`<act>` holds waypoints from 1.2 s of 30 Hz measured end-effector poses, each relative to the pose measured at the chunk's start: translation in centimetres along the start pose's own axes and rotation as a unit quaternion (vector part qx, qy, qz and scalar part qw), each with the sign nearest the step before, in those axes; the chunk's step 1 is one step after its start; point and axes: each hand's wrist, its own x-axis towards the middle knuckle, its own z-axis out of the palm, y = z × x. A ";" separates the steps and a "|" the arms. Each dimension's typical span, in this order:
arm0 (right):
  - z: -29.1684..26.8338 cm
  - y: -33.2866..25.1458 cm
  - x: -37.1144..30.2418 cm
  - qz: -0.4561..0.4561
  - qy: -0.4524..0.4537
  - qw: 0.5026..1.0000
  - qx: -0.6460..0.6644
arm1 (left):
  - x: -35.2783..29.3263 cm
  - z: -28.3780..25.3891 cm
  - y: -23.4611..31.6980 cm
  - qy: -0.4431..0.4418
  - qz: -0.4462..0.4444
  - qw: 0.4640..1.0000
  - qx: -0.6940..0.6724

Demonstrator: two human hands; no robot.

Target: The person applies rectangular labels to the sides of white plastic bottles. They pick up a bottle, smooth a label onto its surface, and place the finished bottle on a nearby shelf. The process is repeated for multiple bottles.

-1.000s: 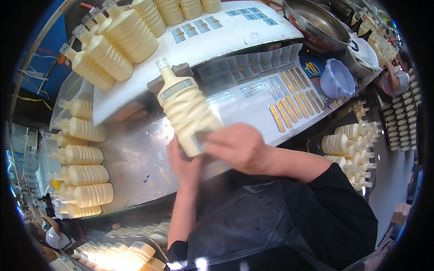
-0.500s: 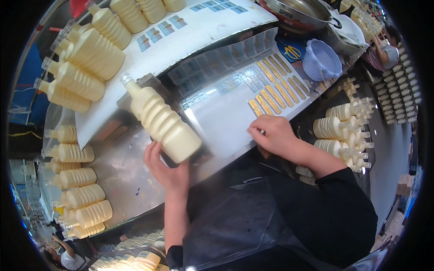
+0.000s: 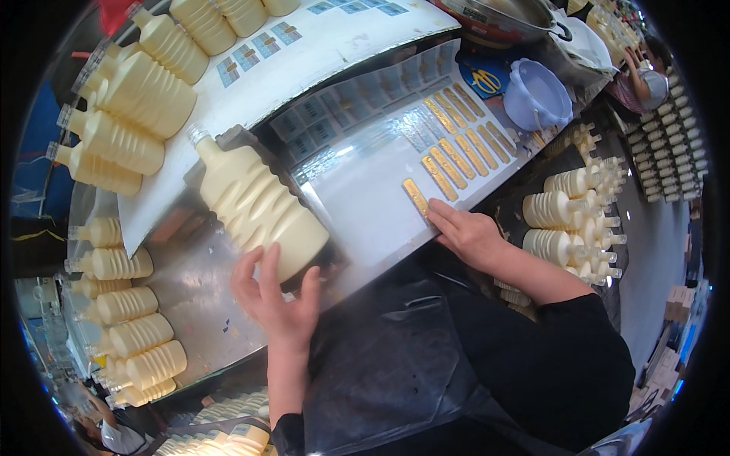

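A cream-coloured ribbed plastic bottle (image 3: 262, 201) with a clear neck lies tilted on a dark support, its broad face turned up. My left hand (image 3: 277, 300) is at its base, fingers spread, fingertips against the bottle's lower side and the thumb apart near the bottom edge. To the right, my right hand (image 3: 468, 232) lies with its fingers stretched out at the near end of a gold strip label (image 3: 415, 198). That label sits a little apart from the rows of similar gold strips (image 3: 460, 158) on the white board (image 3: 365, 224). The right thumb is mostly hidden.
Several filled bottles (image 3: 137, 99) stand at the far left, and more (image 3: 128, 304) line the table's left edge. Blue picture labels (image 3: 266, 45) lie on the white raised board. A lilac bucket (image 3: 538, 95), yellow-handled scissors (image 3: 487, 82) and a metal pan (image 3: 502, 17) sit at the back right.
The bottle has turned on its support, showing a broader face. My left fingers have opened out. My right hand has straightened from a curled pose, and one gold strip has shifted toward me.
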 end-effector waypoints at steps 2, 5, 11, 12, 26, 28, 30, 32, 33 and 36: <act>0.0 0.4 -0.1 -0.020 -0.001 1.000 0.015 | 0.2 -0.2 0.6 -0.020 0.025 0.999 -0.022; -0.4 0.4 0.4 -0.008 0.008 0.993 0.119 | 0.4 -0.1 1.4 -0.043 0.035 0.996 -0.072; -2.0 -2.8 7.2 0.158 -0.093 0.873 0.452 | 2.6 1.7 4.3 -0.072 0.077 0.991 -0.079; -2.7 -3.9 8.4 0.165 -0.100 0.849 0.492 | 3.0 2.2 4.7 -0.070 0.081 0.992 -0.063; -5.0 -8.4 16.5 0.130 -0.097 0.777 0.608 | 4.4 0.8 1.2 0.031 -0.066 0.978 -0.195; -4.6 -8.6 18.2 0.133 -0.147 0.728 0.656 | 5.3 -0.3 1.3 0.003 -0.178 0.936 -0.305; -4.3 -8.7 19.6 0.139 -0.183 0.688 0.688 | 5.8 -0.3 0.9 0.042 -0.266 0.870 -0.413; -4.1 -8.5 20.8 0.152 -0.207 0.663 0.704 | 6.8 -0.6 0.5 0.095 -0.337 0.794 -0.496; -4.3 -8.6 21.6 0.151 -0.204 0.663 0.705 | 7.3 -0.6 0.1 0.113 -0.348 0.784 -0.501; -4.2 -8.5 24.0 0.142 -0.155 0.678 0.704 | 8.4 -0.2 -1.2 0.139 -0.369 0.776 -0.492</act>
